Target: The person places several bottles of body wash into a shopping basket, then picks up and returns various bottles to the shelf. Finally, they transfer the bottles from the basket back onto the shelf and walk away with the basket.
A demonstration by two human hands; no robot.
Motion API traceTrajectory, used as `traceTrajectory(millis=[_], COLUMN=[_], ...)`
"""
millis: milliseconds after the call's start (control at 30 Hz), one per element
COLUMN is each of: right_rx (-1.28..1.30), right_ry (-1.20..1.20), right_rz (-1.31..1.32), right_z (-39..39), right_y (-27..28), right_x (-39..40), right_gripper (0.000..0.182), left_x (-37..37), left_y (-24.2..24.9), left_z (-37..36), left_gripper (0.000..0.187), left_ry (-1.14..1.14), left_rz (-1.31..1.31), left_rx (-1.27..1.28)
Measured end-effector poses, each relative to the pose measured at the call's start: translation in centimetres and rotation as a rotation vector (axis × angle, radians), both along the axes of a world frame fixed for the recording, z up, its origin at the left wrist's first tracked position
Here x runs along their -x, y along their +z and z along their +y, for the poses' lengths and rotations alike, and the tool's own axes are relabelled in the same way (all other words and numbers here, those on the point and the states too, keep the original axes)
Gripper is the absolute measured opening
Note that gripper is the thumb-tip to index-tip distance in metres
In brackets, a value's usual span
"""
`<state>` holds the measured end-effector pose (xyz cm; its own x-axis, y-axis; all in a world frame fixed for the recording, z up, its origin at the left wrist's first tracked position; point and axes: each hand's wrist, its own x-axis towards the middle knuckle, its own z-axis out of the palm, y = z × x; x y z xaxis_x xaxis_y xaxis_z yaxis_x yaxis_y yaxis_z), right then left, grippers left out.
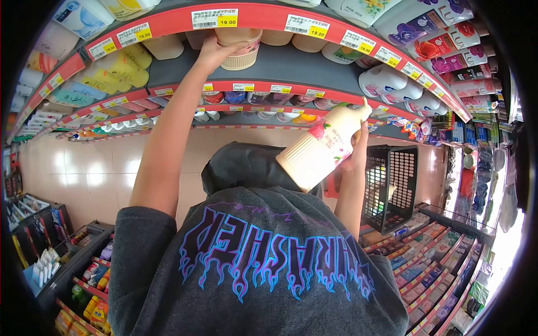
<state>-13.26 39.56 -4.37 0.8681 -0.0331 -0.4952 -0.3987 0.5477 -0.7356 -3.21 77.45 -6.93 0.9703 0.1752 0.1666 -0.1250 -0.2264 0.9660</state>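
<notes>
My right hand (357,147) is closed around a cream pump bottle (325,147) with ribbed sides and a rose print. This bottle tilts in front of my chest, its pump toward the upper right. On the shelf, my left hand (221,53) grips a similar cream ribbed bottle (240,59) with pink trim. The upper part of that one is hidden behind the red price strip (260,19). More cream bottles (308,43) stand beside it to the right.
A black shopping basket (400,190) is close by my right forearm. Yellow bottles (117,70) and white bottles (384,81) fill other parts of the grey shelf (286,71). A black bag (241,165) is at my front. Low racks of packets (431,263) stand behind on the right.
</notes>
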Motion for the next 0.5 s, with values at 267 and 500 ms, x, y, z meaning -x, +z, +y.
traceTrajectory(millis=[267, 500], right_rx=[-0.003, 0.012], right_ry=[0.017, 0.012], right_rz=[-0.009, 0.015], right_z=[0.0, 0.0], right_y=[-0.2, 0.6], right_x=[0.3, 0.9], right_gripper=[0.052, 0.054], left_x=[-0.6, 1.7], left_y=[-2.9, -1.4], left_z=[-0.9, -3.0], left_gripper=[0.07, 0.086], left_ry=[0.04, 0.323], left_rz=[-0.126, -0.201], left_rx=[0.21, -0.057])
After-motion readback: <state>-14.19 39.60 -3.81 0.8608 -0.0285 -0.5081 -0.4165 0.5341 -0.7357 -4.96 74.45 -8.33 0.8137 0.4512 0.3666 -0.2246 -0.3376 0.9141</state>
